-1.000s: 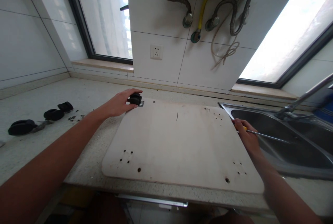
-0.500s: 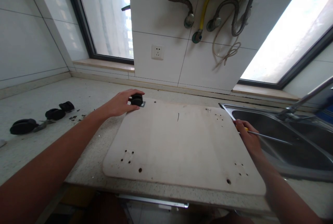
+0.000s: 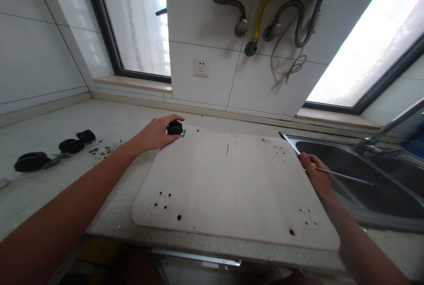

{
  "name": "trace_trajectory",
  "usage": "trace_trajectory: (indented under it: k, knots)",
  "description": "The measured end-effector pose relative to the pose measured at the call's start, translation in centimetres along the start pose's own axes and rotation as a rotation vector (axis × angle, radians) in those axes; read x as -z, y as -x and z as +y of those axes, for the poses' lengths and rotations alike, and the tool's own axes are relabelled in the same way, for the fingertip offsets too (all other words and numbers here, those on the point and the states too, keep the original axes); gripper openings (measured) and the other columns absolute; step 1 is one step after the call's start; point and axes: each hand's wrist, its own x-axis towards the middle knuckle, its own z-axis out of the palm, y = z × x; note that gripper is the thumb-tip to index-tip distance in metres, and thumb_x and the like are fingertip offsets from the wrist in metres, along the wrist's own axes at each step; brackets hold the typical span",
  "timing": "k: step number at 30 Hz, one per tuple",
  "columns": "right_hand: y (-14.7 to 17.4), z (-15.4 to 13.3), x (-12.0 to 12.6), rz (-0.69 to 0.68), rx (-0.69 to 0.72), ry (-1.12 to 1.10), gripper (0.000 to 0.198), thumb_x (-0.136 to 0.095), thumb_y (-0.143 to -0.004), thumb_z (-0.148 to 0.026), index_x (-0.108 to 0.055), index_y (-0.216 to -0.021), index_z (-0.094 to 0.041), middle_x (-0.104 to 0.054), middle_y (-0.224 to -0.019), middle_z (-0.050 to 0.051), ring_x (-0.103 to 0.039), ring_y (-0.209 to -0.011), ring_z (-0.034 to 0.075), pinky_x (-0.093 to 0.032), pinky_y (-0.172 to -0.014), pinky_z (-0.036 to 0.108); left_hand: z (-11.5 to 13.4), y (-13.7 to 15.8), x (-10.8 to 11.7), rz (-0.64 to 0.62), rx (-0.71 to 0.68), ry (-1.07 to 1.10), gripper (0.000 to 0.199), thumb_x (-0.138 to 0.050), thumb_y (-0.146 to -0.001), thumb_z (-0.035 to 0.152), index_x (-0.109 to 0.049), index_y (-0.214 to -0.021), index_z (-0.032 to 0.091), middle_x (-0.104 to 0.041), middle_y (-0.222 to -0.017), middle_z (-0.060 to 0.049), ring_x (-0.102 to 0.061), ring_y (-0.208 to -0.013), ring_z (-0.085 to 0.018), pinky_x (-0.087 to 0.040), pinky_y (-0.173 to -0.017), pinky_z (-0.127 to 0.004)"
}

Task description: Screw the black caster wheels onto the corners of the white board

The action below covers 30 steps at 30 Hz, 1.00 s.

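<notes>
A pale board (image 3: 225, 183) with small screw holes near its corners lies flat on the counter. My left hand (image 3: 155, 132) is closed around a black caster wheel (image 3: 174, 127) at the board's far left corner, thumb on the near side and fingers over the far side. Part of the caster's metal plate shows beside the thumb, against the board. At the right edge of the board, my right hand (image 3: 316, 174) is closed on a screwdriver (image 3: 344, 176) with a bit of yellow handle showing. Its long shaft points right, over the sink.
Three black casters (image 3: 31, 161) and scattered screws (image 3: 99, 150) lie on the counter to the left. A steel sink (image 3: 341, 157) with a faucet (image 3: 371, 141) borders the board's right side. Hoses (image 3: 228, 0) and a socket (image 3: 200, 68) are on the tiled wall behind.
The view has shifted by a tiny amount. My left hand keeps its grasp at the far left corner, and my right hand stays at the board's right edge with the screwdriver.
</notes>
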Motion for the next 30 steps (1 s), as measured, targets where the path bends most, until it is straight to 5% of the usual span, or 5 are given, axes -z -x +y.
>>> trace_trajectory:
  k: [30]
  knots:
    - [-0.23,0.67,0.07,-0.007,-0.033,-0.014,0.071,-0.062,-0.076,-0.089,-0.074,-0.099,-0.023,-0.076,-0.093,0.011,-0.067,-0.083,0.029,-0.048,-0.075,0.044,0.61,-0.16,-0.28,-0.008,0.009,0.091,0.084,-0.083,-0.079,0.065,-0.069,-0.149,0.021,-0.078,-0.142,-0.016,-0.073,-0.131,-0.038,-0.054,-0.12,-0.05]
